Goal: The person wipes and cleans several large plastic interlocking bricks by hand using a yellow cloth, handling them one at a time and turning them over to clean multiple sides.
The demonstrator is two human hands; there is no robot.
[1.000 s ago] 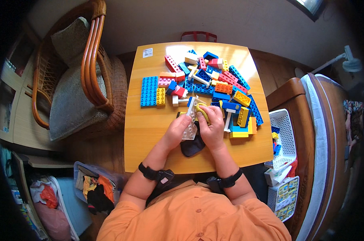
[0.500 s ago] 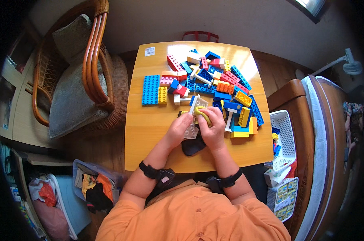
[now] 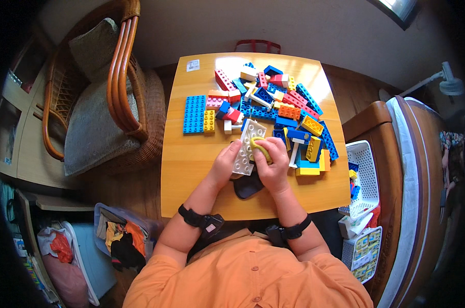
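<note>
Over the near middle of the table, my left hand (image 3: 224,163) is closed on the edge of a white studded toy-brick plate (image 3: 243,158), which tilts with its studs facing up. My right hand (image 3: 274,167) pinches a yellow-green cloth (image 3: 261,148), bunched and pressed against the plate's right side; the fingers hide part of it. Under the hands a dark, flat, soft-looking item (image 3: 248,186) lies on the wood, its kind unclear. Just beyond the plate sits a blue-and-red brick piece (image 3: 229,113) with white parts.
Many coloured bricks (image 3: 289,112) are heaped across the table's far right half. A blue studded plate (image 3: 194,115) lies at the left beside a yellow brick (image 3: 208,121). White baskets (image 3: 366,177) stand right of the table, a wicker chair (image 3: 107,108) to its left.
The white plate has turned so that its studded face shows more broadly toward me. The cloth stays in my right hand against it, and both hands have barely shifted.
</note>
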